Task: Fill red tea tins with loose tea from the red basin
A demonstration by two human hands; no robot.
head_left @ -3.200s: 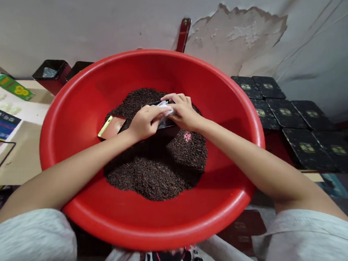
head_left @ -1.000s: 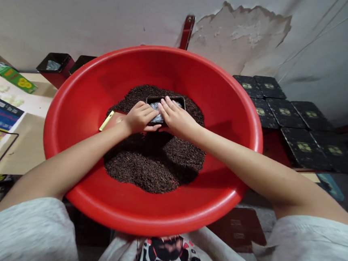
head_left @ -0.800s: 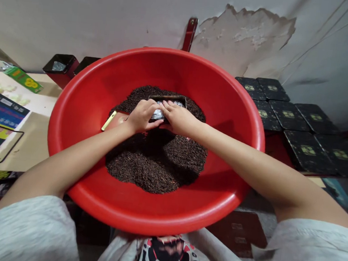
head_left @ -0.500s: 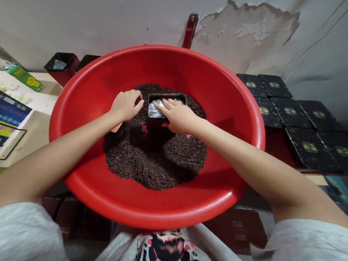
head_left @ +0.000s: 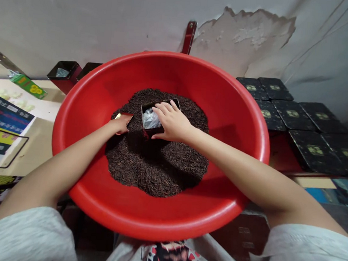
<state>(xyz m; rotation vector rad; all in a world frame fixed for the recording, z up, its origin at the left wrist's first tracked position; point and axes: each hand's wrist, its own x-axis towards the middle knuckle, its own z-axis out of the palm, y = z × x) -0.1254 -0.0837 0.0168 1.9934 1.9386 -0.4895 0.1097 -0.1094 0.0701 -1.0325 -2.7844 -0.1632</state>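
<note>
My right hand (head_left: 172, 123) lies over an open rectangular tin (head_left: 147, 134), fingers across its far rim and thumb at the near side. Crumpled clear plastic (head_left: 151, 118) shows inside the tin. To its left, my left hand (head_left: 119, 124) has its fingers closed on a small tin lid (head_left: 128, 118) with a shiny gold inner face. Both are above a heap of dark loose tea leaves (head_left: 157, 182). The heap lies in a large red basin (head_left: 153, 224). The left fingers are partly hidden by the lid.
Black-lidded tins (head_left: 311, 150) stand in rows to the right. An open dark tin (head_left: 63, 76) with plastic inside is behind the basin's left rim. A green box (head_left: 28, 85) and a printed sheet (head_left: 2, 127) lie at left. A peeling wall (head_left: 249, 31) stands behind.
My left hand has moved down and left and now holds the lid. My right hand has shifted from pressing the plastic to gripping the tin, which has tilted and moved slightly left.
</note>
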